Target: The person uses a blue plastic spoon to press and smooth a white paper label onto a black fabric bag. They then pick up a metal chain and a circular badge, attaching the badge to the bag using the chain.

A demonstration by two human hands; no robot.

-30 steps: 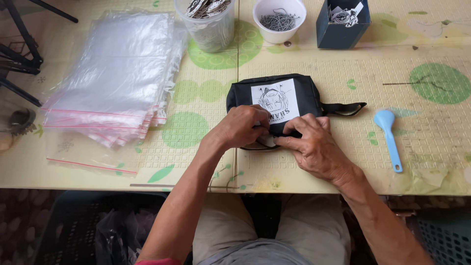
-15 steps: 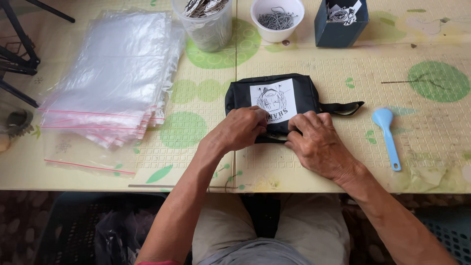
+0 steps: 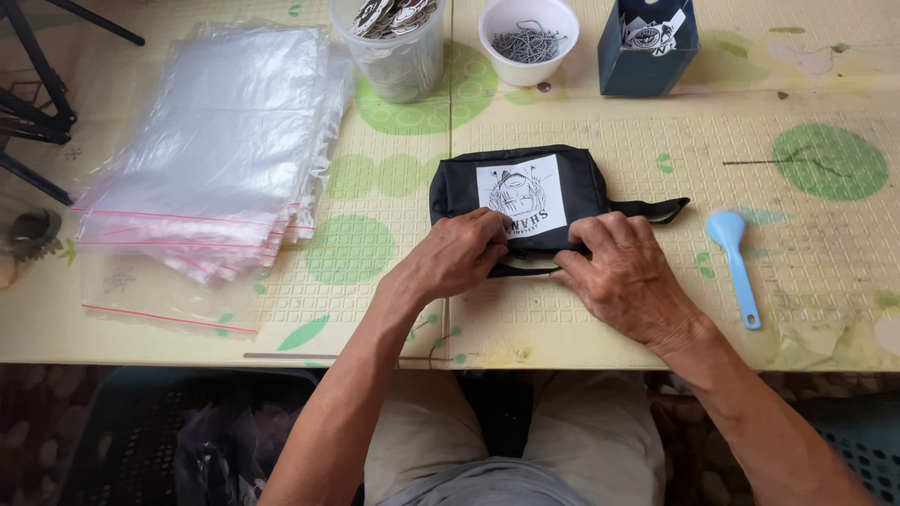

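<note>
A small black pouch [image 3: 525,192] lies flat on the table [image 3: 600,328], near the middle and just in front of the person. A white square label with a dark drawing sits on its top face, and a black strap [image 3: 656,208] runs out from its right end.

The left hand [image 3: 455,255] rests on the pouch's near left edge, fingers curled down and pinching the fabric at the label's lower corner. The right hand [image 3: 623,276] lies over the near right edge, fingers held close together and pressing flat on the fabric. The two hands nearly meet at the pouch's near rim, where a thin dark loop shows beneath them; whether either hand grips it cannot be told.

Just right of the pouch, apart from it, lies a light blue plastic spoon [image 3: 734,262]. To the left, well apart, is a stack of clear plastic bags [image 3: 220,150] with red seal strips, one bag [image 3: 159,295] slipped out toward the table's edge. Along the far side stand a clear tub of round printed discs [image 3: 392,42], a white bowl of small metal hooks [image 3: 528,39] and a dark blue box of printed tags [image 3: 649,42]. Nothing lies between these and the pouch.
</note>
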